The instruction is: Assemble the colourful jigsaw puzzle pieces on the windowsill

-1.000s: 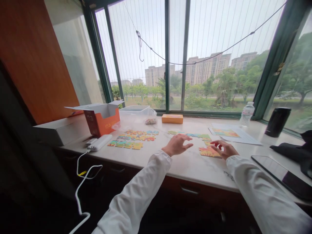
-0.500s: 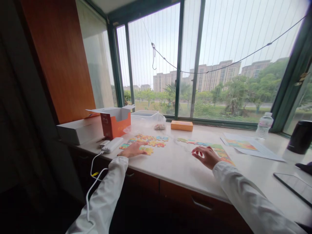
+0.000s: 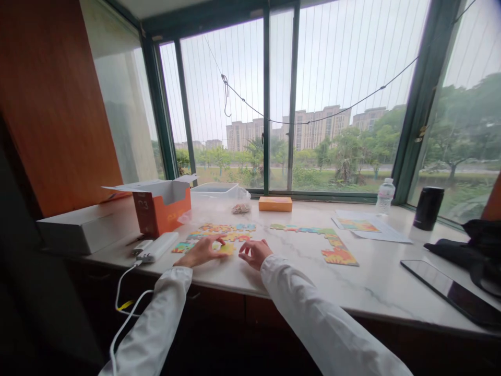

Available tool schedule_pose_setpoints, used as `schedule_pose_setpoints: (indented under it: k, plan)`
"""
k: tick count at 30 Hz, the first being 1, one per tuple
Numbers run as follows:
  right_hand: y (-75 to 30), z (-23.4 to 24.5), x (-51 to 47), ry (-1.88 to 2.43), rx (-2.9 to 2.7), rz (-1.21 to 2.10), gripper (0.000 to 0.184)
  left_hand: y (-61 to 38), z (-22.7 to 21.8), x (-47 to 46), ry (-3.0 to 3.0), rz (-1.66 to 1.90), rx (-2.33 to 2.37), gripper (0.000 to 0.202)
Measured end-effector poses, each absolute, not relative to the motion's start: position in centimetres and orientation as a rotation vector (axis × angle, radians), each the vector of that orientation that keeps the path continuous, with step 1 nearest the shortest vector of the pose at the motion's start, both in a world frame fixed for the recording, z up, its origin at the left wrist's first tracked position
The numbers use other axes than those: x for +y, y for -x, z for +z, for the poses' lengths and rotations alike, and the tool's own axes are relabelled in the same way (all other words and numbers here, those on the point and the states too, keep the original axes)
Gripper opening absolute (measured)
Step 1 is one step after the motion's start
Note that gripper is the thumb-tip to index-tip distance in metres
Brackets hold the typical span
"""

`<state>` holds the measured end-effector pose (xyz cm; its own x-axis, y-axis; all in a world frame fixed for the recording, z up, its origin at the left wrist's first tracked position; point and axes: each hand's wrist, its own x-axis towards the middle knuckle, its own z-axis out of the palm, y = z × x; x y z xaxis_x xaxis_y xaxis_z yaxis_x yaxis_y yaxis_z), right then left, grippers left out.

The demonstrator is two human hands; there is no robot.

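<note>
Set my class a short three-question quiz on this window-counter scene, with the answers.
1. True or false: the right hand is gripping the water bottle.
2. What colour is the outside of the open cardboard box?
3. Which is nearer the left hand: the white power bank or the black cylinder?

Key: 1 false; 2 orange; 3 the white power bank.

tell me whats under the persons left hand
The left hand is over colourful jigsaw pieces on the counter; a yellow piece shows by its fingertips, but whatever lies beneath the palm is hidden.
</note>
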<state>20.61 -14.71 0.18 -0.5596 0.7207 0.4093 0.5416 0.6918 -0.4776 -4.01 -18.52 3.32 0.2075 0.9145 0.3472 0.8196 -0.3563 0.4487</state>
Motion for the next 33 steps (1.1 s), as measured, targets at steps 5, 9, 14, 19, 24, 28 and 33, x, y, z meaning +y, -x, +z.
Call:
schedule_pose_setpoints:
  k: [5,9,14,19,24,28,33]
  plan:
    - [-23.1,1.0,-13.4,1.093,-2.136,0.519,0.02,-0.8,3.4,-17.5,-2.451,0.956,1.485,0.063]
    - [-27.8,1.2,-11.6,1.096,-2.033,0.589,0.019,-6.7,3.6,-16.2,-2.55,1.041,1.347,0.061]
    - [-35.9,0.7,-10.1,1.062,-1.907,0.746,0.028,-13.9,3.9,-14.2,-2.619,1.072,1.171,0.055]
    - [-42.7,0.1,-9.9,1.125,-1.883,0.76,0.036,-19.7,4.0,-12.5,-2.763,0.975,1.017,0.06]
    - [-46.3,-0.1,-9.9,1.136,-1.863,0.802,0.043,-22.9,3.7,-11.1,-2.822,0.903,0.973,0.051]
    - [-47.8,-0.1,-9.2,1.109,-1.899,0.824,0.041,-23.7,3.1,-10.3,-2.829,0.915,0.95,0.048]
    - [-48.9,-1.5,-8.2,1.171,-1.857,0.614,0.032,-23.5,1.6,-9.9,-2.799,0.97,0.96,0.046]
